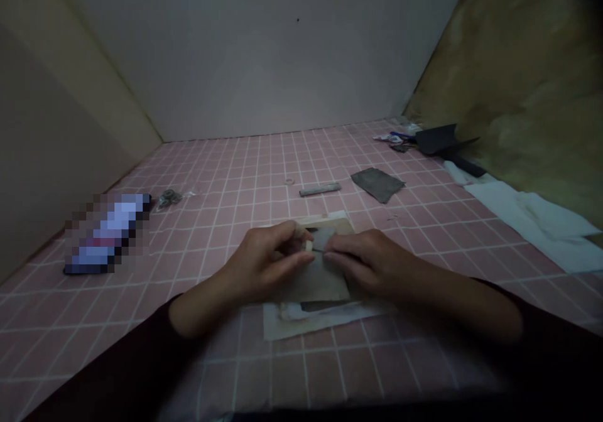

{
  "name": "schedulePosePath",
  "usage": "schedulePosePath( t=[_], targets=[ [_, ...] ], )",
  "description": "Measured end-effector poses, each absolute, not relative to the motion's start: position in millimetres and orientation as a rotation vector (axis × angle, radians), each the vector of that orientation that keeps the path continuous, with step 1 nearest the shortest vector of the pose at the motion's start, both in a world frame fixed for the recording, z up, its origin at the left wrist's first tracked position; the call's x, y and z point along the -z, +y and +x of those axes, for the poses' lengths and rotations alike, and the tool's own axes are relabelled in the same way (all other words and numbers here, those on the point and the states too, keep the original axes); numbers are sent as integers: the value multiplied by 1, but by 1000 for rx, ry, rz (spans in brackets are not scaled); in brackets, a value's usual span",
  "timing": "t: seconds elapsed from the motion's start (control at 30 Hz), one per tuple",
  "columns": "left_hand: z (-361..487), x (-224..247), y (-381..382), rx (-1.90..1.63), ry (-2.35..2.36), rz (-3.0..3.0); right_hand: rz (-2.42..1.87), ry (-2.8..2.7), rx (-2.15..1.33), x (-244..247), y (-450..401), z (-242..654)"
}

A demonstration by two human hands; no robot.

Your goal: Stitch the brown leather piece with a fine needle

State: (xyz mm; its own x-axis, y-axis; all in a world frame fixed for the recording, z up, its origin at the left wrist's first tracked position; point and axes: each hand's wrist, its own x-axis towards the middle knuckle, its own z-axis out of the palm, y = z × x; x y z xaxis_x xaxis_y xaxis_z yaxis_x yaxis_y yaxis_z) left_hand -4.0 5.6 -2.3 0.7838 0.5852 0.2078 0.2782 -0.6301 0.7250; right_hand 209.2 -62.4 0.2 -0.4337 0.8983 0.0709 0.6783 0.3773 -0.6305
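Between the thumb and fingers of my left hand (273,255) is a small pale ring-like piece (308,245). My right hand (360,257) pinches a thin grey strip (321,238), whose left part reaches close to the pale piece. Whether the two touch is too small to tell. Both hands are over a grey-beige sheet (315,284) near the middle of the table. White paper (282,331) shows under its front edge, with a dark patch between them.
Beyond my hands lie a pale ring (289,182), a grey roll (320,189) and a dark grey sheet (378,184). A blurred-out phone (110,233) and a small bag (168,199) are left. White papers (532,221) and a black dustpan-like object (438,139) are right.
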Motion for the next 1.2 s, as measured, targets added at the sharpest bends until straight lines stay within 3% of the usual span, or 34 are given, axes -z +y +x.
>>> schedulePosePath(
  t=[0.07, 0.17, 0.23, 0.33, 0.4, 0.6, 0.7, 0.87, 0.93, 1.07, 1.2],
  targets=[
    [-3, 1, 6, -506, 673, 2163, -1378, -2322, -416, 8, -63, 209],
    [-3, 1, 6, -521, 686, 2152, -1389, -2354, -334, 10, -65, 209],
    [-3, 3, 6, -564, 668, 2238, -1390, -2304, -532, 3, -65, 209],
    [-4, 5, 6, -633, 604, 2375, -1337, -2161, -1106, -10, -63, 210],
    [-4, 4, 5, -654, 588, 2377, -1307, -2119, -1233, -13, -62, 210],
    [-2, 0, 4, -541, 691, 2116, -1366, -2313, -426, 3, -65, 210],
    [-2, 1, 5, -582, 684, 2168, -1373, -2306, -479, 1, -66, 209],
    [-4, 2, 5, -664, 598, 2392, -1351, -2135, -1130, -12, -65, 210],
    [-4, 0, 5, -663, 600, 2349, -1343, -2153, -1018, -10, -64, 210],
    [-4, -3, 5, -577, 645, 2156, -1361, -2264, -464, 2, -64, 209],
    [-4, 1, 6, -644, 644, 2208, -1363, -2252, -564, 1, -63, 209]
  ],
)
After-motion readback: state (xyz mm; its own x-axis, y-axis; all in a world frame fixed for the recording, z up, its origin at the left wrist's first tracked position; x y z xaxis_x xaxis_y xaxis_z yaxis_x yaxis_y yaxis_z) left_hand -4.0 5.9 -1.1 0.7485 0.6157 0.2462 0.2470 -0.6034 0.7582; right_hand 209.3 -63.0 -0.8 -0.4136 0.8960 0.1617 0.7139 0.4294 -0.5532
